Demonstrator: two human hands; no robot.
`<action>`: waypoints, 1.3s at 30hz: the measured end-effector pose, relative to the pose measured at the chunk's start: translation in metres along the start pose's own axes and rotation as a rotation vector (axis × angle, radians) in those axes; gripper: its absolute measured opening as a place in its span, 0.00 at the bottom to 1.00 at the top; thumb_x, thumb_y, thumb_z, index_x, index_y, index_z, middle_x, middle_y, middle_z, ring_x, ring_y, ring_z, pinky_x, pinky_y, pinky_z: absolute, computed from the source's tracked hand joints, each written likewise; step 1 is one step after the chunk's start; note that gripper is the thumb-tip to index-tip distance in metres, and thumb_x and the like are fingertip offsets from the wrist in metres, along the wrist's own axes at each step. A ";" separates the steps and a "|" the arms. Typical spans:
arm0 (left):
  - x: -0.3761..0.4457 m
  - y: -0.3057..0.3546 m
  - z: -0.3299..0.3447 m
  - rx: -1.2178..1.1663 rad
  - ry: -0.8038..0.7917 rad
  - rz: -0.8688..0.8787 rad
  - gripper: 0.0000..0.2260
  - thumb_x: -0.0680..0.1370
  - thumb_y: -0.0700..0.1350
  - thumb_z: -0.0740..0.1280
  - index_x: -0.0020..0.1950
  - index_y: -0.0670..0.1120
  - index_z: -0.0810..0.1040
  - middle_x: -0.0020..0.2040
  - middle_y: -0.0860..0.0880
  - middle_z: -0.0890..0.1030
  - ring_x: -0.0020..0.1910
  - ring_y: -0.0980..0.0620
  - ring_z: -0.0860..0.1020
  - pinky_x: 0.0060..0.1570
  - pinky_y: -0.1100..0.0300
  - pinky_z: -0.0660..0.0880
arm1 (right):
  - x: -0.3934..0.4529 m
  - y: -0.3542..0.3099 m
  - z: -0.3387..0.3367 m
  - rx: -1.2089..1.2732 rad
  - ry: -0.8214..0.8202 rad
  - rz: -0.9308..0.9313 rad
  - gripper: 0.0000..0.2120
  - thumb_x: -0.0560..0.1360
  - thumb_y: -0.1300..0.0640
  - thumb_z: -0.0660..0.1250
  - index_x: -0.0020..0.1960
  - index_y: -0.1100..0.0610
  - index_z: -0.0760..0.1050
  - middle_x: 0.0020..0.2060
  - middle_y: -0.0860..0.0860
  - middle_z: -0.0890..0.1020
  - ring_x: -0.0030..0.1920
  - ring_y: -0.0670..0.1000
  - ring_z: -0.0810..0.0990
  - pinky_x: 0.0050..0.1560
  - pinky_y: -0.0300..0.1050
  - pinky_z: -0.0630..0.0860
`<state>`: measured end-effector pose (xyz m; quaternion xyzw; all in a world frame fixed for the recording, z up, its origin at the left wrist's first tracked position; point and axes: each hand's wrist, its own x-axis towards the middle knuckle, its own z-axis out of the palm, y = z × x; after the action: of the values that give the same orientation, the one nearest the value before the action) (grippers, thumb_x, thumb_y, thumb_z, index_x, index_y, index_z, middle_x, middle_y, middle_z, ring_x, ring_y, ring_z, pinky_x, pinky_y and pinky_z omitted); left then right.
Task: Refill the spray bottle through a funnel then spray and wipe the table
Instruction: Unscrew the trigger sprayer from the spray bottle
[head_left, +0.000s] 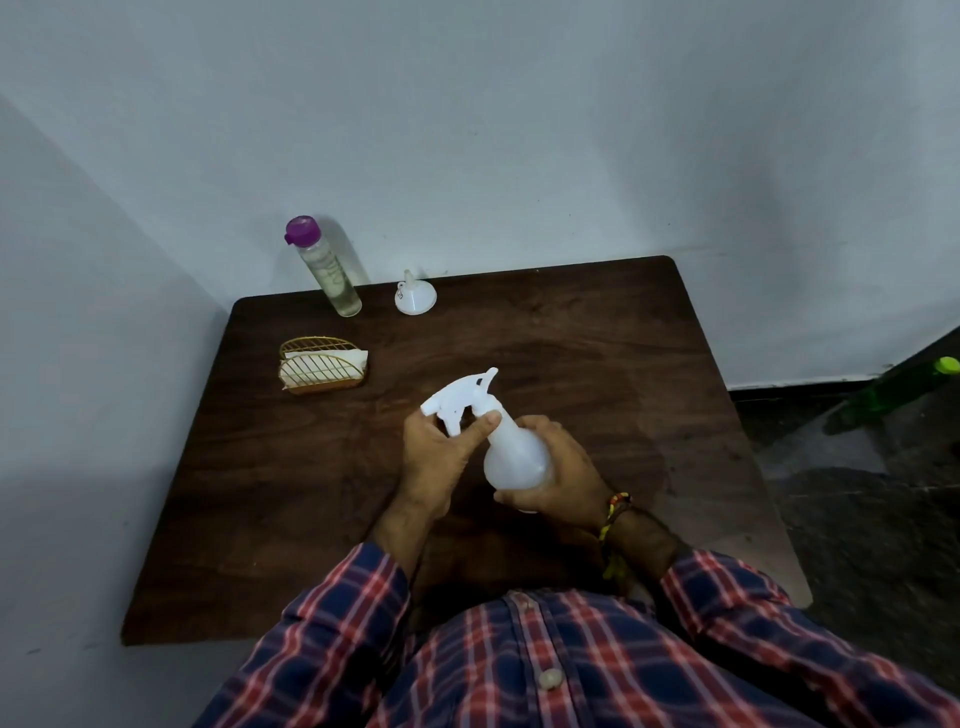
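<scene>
Wearing a plaid shirt (545, 670), a person leans over a dark wooden surface (597, 353) set in a corner of pale walls. Above the surface's middle, both hands hold a white spray bottle (514, 457), tilted so that its head points up and to the left. The right hand (563, 470) wraps round the bottle's rounded body from the right, fingers curled behind it and the thumb under its base; a beaded band (615, 512) circles that wrist. The left hand (441, 457) grips the trigger head (460, 397), thumb pressed against the neck and fingers curled behind the trigger. Farther off on the left stands a gold wire holder (322, 366) with white napkins (358, 357) in it. Near the surface's far edge a small white funnel (414, 296) rests mouth down, spout up. Just left of it stands a clear bottle with a purple cap (328, 267), partly filled with pale liquid. A green bottle (898, 392) lies on the dark floor to the right, well apart from the surface.
</scene>
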<state>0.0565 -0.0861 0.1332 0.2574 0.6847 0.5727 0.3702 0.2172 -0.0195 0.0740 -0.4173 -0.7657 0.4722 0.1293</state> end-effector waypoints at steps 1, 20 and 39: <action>-0.001 0.000 0.001 -0.013 0.027 -0.011 0.22 0.68 0.41 0.79 0.60 0.44 0.80 0.54 0.49 0.85 0.54 0.52 0.83 0.54 0.51 0.81 | 0.000 0.000 0.001 -0.005 -0.005 -0.003 0.44 0.56 0.36 0.80 0.67 0.42 0.65 0.61 0.43 0.71 0.59 0.46 0.73 0.59 0.53 0.78; -0.015 0.003 0.001 0.022 0.117 0.031 0.17 0.70 0.39 0.77 0.58 0.41 0.80 0.51 0.48 0.85 0.51 0.52 0.84 0.55 0.52 0.81 | -0.011 0.007 0.005 -0.044 -0.037 -0.017 0.45 0.59 0.40 0.80 0.71 0.46 0.64 0.64 0.45 0.70 0.62 0.47 0.72 0.62 0.54 0.77; -0.014 0.068 -0.022 0.060 0.169 0.291 0.09 0.72 0.46 0.77 0.50 0.47 0.82 0.46 0.53 0.86 0.48 0.54 0.84 0.50 0.58 0.81 | -0.015 0.012 0.001 -0.109 -0.002 -0.042 0.44 0.61 0.44 0.82 0.71 0.46 0.64 0.66 0.45 0.68 0.63 0.45 0.70 0.63 0.47 0.73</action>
<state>0.0425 -0.0954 0.2039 0.3160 0.6856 0.6191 0.2166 0.2320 -0.0285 0.0667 -0.4070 -0.7989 0.4275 0.1156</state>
